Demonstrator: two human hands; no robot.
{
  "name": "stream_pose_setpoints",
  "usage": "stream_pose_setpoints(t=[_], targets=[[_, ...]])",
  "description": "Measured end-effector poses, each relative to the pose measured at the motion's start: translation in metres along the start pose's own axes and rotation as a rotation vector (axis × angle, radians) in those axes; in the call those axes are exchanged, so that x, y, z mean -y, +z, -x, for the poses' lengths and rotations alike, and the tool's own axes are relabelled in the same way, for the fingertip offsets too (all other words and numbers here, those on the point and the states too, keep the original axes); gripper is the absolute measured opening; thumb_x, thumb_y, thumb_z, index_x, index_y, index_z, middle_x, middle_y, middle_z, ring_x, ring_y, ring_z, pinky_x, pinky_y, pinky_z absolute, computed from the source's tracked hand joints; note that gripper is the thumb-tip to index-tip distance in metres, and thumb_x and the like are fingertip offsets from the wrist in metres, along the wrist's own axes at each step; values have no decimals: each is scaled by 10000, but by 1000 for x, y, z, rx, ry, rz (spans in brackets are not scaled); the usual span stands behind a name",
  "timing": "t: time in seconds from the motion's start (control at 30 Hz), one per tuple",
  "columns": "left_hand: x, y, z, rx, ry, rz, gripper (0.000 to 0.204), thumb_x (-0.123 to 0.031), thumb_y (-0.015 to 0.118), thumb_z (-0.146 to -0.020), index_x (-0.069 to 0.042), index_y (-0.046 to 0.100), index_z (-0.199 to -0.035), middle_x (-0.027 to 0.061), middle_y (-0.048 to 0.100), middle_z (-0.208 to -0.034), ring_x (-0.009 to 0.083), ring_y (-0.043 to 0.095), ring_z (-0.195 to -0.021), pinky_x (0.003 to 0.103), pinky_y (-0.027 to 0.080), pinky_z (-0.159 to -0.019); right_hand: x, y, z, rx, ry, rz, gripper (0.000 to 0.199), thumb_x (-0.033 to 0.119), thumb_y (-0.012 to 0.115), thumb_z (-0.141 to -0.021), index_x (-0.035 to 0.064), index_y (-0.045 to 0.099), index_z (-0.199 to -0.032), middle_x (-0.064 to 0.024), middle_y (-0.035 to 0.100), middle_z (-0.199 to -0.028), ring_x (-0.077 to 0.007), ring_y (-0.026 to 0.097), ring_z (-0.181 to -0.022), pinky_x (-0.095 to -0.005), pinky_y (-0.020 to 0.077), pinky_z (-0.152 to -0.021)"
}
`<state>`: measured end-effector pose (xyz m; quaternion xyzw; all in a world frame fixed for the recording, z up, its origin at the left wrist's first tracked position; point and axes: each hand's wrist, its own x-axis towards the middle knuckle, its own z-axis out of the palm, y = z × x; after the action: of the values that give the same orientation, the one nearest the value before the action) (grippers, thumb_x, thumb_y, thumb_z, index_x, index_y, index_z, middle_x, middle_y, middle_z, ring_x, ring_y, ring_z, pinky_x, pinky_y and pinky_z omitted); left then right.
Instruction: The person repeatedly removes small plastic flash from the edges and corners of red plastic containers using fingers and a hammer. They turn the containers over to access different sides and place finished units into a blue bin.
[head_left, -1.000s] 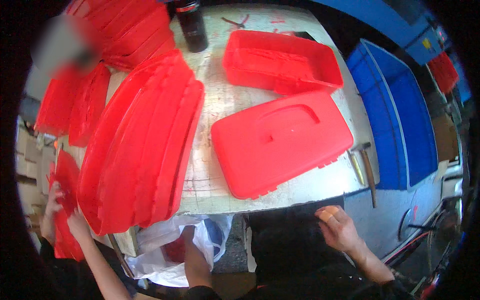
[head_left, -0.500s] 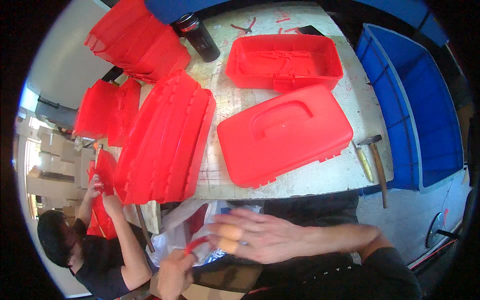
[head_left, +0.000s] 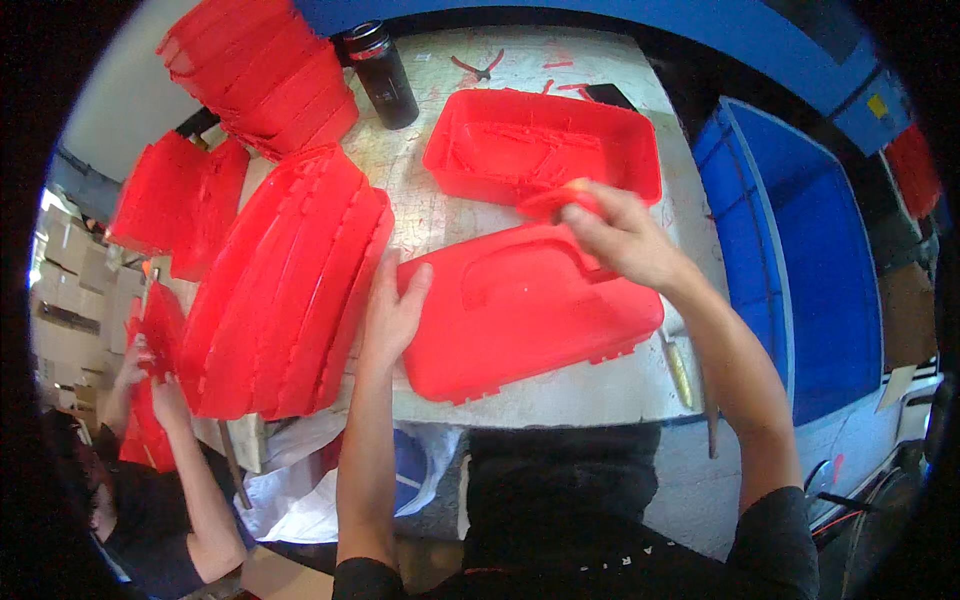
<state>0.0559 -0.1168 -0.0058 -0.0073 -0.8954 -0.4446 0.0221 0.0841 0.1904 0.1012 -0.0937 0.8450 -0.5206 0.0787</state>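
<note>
My right hand (head_left: pixel 628 240) is closed round a small red plastic piece (head_left: pixel 545 204), probably a handle, above the far edge of a red toolbox lid (head_left: pixel 530 330). The lid lies top up on the table, with a curved handle recess moulded into it. At its left end rests my left hand (head_left: pixel 395 310), fingers stretched out and thumb apart, touching the lid's edge. Just behind the lid stands an open red toolbox base (head_left: pixel 640 160) with thin red strips inside. My right hand hides part of the lid's far right corner.
Stacked red boxes (head_left: pixel 280 290) lean at the left, with another stack (head_left: pixel 270 80) behind. A black flask (head_left: pixel 383 80), pliers (head_left: pixel 482 72) and a yellow-handled tool (head_left: pixel 679 373) lie about the table (head_left: pixel 560 395). A blue bin (head_left: pixel 830 260) stands right. A co-worker (head_left: pixel 150 500) handles red plastic at left.
Both hands have moved up from below the table's front edge to the lid. The right hand has brought the red piece over it; the left now touches its left end. The view has shifted slightly.
</note>
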Motion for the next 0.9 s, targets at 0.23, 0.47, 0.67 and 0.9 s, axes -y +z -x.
stream_pose_setpoints(t=[0.23,0.47,0.67,0.9], targets=[[16,13,-6,124,140,297,466,-172,750,-870,34,574,-1250,192,593,-1219,295,564,-1171,367,435,-1023,-19,41,-63,652,89,297,336,319,550,-1020,-7,601,-1080,-215,652,-924,-321,649,-894,-442,499,-789],[14,23,-6,240,166,317,429,-140,754,-848,27,575,-1200,186,605,-1200,306,582,-1150,381,450,-1003,-24,66,1,455,106,345,230,236,616,-962,15,588,-1018,-230,635,-752,-425,648,-741,-510,493,-657],[14,15,-3,371,342,196,454,-82,733,-832,-5,554,-1242,158,569,-1215,292,550,-1171,372,418,-1035,-17,84,21,233,276,74,179,183,633,-967,18,602,-1029,-158,609,-684,-284,629,-623,-406,482,-572],[19,9,9,431,365,191,462,-96,748,-803,3,565,-1216,173,566,-1210,320,553,-1173,393,422,-1034,-7,93,33,234,487,-27,143,135,600,-1004,18,613,-1084,-25,578,-760,-89,530,-717,-255,446,-666]])
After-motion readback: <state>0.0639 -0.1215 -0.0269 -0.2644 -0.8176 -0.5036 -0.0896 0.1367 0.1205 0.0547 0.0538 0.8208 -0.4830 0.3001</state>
